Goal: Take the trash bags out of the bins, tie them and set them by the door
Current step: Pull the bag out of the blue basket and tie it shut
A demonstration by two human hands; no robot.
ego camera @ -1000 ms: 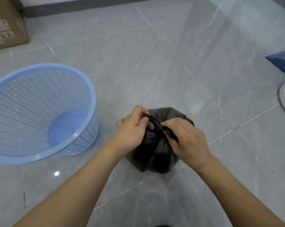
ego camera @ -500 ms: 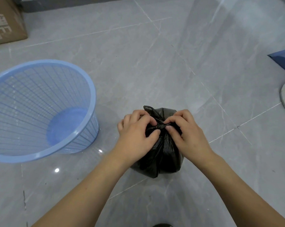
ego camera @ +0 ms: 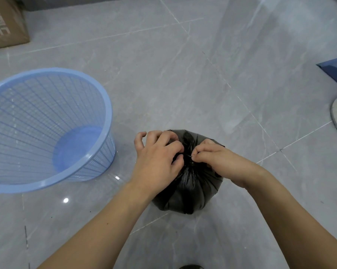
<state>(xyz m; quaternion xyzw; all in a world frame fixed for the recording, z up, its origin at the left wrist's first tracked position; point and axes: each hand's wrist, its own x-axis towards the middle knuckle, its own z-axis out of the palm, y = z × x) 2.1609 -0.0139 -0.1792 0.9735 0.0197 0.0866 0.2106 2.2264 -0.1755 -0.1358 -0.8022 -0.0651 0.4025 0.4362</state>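
The trash bag (ego camera: 189, 191) sits on the floor (ego camera: 183, 74), near its front edge; the left hand (ego camera: 158, 162) and right hand (ego camera: 220, 162) meet at its gathered top; the bin (ego camera: 47, 129) stands just left of it; a cardboard box (ego camera: 6, 22) occupies the far left corner.

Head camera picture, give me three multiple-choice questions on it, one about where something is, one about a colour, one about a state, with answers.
1. Where is the bin relative to the trash bag?
A. To its left
B. To its right
C. On top of it

2. What colour is the bin?
A. Red
B. Light blue
C. Green

3. What are the hands doing?
A. Hanging idle
B. Lifting the bin
C. Pinching the bag's gathered neck

Answers:
1. A: the bin stands on the floor left of the trash bag.
2. B: its mesh wall and rim are light blue.
3. C: the left hand and right hand both grip the neck.
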